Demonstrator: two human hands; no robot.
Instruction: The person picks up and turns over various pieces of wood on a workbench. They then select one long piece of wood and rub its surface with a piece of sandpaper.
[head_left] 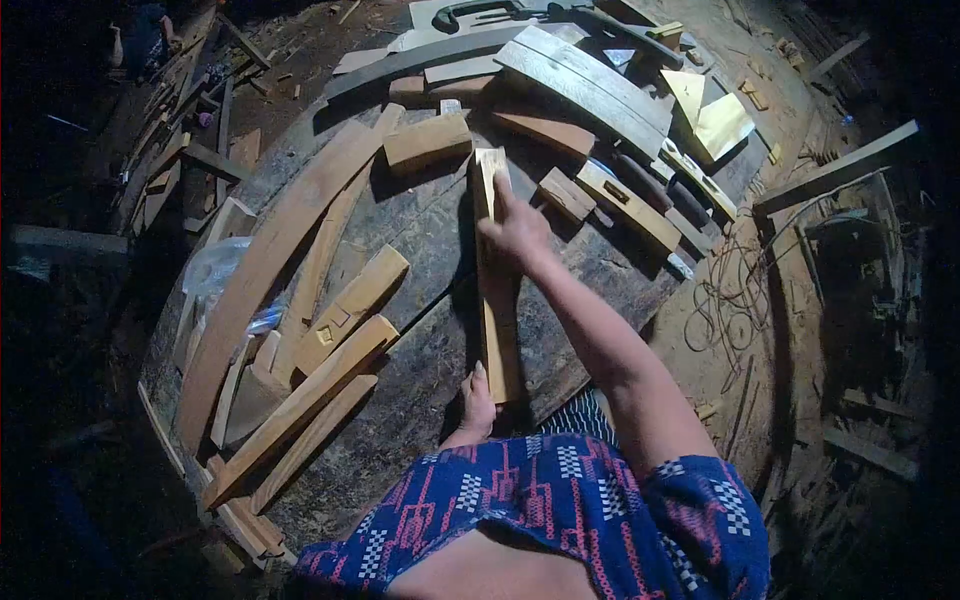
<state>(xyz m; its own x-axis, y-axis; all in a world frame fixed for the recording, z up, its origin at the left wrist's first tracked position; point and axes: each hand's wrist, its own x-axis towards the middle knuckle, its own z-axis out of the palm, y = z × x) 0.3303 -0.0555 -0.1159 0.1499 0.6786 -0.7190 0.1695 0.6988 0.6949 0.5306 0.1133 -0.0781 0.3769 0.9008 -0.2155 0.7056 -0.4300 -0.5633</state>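
Observation:
A long, straight wooden bar stands lengthwise in front of me over the dark worktop. Around the bar's upper part is my right hand, its thumb at the left edge and a finger stretched along the bar toward the far end. My left hand holds the near end from the left side, thumb pointing up; its other fingers are mostly hidden. Left of the bar's far end lies a wooden block. To the right are a small wood block and a wooden hand plane.
The worktop carries several wood strips, including a long curved board and a mortised piece at left. A wide grey board, yellow paper and a clamp lie at the back. Tangled wire is on the ground at right.

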